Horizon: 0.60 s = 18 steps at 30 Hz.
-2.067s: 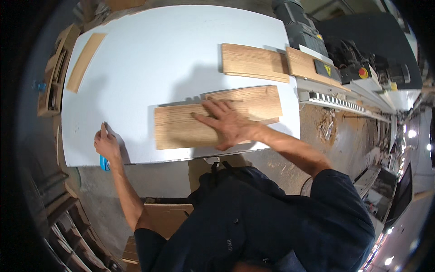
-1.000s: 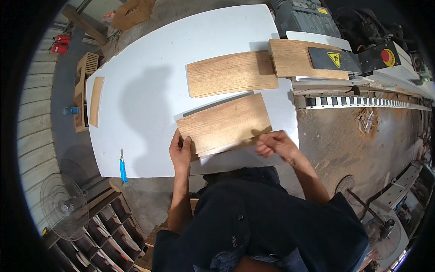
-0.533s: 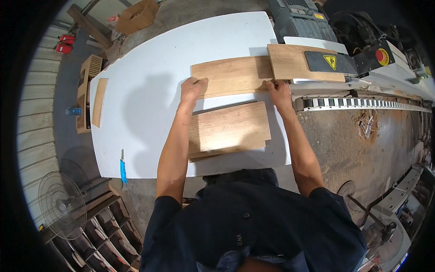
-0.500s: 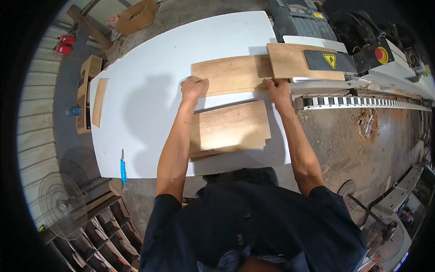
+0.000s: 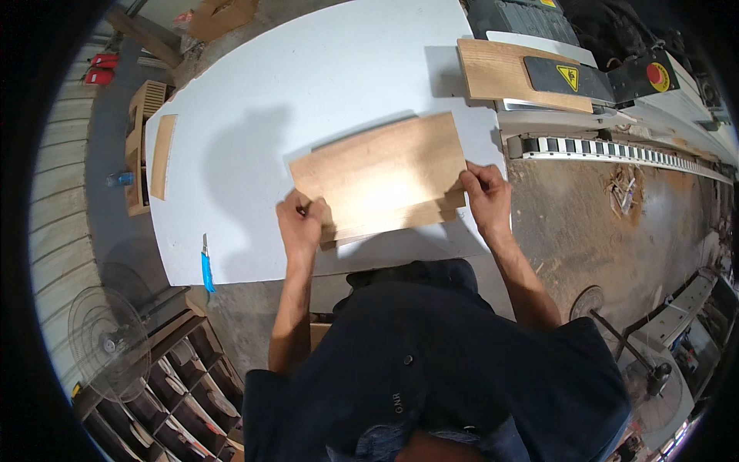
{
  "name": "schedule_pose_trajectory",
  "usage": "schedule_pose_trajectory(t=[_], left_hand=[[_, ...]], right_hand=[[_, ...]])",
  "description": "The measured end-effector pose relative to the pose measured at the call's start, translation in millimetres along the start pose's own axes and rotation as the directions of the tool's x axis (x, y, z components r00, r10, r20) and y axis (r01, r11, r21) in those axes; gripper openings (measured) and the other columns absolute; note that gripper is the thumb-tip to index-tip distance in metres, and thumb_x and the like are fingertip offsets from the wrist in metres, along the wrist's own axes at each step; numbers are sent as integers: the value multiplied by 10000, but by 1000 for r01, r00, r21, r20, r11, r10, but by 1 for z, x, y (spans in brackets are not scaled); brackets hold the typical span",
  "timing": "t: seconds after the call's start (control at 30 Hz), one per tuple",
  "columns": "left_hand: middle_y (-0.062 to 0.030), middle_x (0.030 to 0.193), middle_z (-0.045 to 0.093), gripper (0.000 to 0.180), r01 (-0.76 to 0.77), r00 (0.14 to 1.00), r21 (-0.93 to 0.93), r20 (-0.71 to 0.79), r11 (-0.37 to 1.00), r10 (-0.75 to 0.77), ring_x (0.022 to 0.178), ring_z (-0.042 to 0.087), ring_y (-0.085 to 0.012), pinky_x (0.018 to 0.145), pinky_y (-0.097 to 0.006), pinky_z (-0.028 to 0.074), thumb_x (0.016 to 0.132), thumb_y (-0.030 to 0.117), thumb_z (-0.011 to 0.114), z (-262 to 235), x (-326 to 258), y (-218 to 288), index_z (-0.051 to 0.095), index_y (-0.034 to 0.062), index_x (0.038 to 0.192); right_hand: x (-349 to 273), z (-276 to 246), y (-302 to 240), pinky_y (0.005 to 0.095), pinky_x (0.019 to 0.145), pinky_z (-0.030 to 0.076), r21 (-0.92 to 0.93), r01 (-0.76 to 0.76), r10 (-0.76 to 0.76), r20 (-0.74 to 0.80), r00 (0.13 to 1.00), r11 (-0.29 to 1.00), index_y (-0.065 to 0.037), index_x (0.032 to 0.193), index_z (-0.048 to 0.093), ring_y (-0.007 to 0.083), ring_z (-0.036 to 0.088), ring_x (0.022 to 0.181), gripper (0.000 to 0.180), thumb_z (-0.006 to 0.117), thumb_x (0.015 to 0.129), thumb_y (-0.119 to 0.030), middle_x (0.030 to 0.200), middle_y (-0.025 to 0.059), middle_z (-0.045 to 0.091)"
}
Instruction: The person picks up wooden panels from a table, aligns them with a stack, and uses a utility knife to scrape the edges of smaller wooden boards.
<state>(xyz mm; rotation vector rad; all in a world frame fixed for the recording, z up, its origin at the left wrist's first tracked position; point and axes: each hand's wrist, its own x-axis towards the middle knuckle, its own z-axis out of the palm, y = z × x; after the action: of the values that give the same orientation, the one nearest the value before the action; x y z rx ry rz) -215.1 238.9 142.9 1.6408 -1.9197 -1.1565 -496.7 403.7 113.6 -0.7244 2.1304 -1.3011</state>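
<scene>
While wooden board (image 5: 377, 165) overlaps another board (image 5: 416, 219) over white tabletop (image 5: 346, 61), fingers of left hand (image 5: 299, 223) grasp its left end, fingers of right hand (image 5: 487, 200) its right edge. Farther right, yellow warning triangle (image 5: 568, 77) on dark machine guard (image 5: 540, 74), red button (image 5: 658, 75). Pale lettering (image 5: 398, 403) on dark shirt (image 5: 339, 346).

Yellow triangular warning sign (image 5: 568, 77) on dark machine plate (image 5: 542, 75), small lettering (image 5: 398, 403) on dark shirt (image 5: 346, 346)

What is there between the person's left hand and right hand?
In the head view, a wooden board spans the stretch between the left hand and the right hand; other wood shows past its near edge.
</scene>
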Motion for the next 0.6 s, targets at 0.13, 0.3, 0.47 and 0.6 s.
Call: schedule_pose_trajectory(t=[0.13, 0.3, 0.47, 0.6], left_hand=[[-127, 899, 637, 383, -11, 1000, -244, 20, 970, 16, 827, 584, -176, 763, -316, 486, 855, 117, 692, 18, -11, -33, 589, -106, 1149], [-377, 1475, 244, 708, -183, 972, 248, -102, 951, 213, 1351, 307, -487, 1110, -508, 325, 928, 283, 638, 23, -13, -33, 331, -76, 1456], [-403, 1510, 172, 809, -260, 943, 581, -19, 771, 333, 1408, 222, -514, 1151, -534, 243, 968, 460, 542, 62, -3, -28, 260, -96, 1483], [-398, 1516, 178, 805, -233, 937, 694, -26, 681, 347, 1407, 228, -520, 1157, -526, 240, 985, 467, 505, 66, -7, -29, 227, -86, 1498]], right_hand=[[-16, -12, 37, 285, 784, 497, 33, -17, 16, 55, 998, 999, 14, 1094, 706, 142, 619, 856, 225, 671, 900, -93, 929, 110, 664], [-12, 2, 3, 428, 987, 485, -319, 510, -515, 74, 854, 799, -1, 1307, 578, 370, 581, 1187, 396, 621, 927, -103, 1268, 223, 604], [1, 74, -32, 469, 1228, 81, -397, 696, -495, 499, 711, 599, 39, 1516, 220, 389, 149, 1489, 849, 483, 958, -544, 1584, 252, 204], [40, 48, -1, 492, 1216, 88, -637, 498, -380, 326, 866, 588, 52, 1529, 159, 395, 137, 1491, 824, 397, 998, -532, 1585, 278, 169]])
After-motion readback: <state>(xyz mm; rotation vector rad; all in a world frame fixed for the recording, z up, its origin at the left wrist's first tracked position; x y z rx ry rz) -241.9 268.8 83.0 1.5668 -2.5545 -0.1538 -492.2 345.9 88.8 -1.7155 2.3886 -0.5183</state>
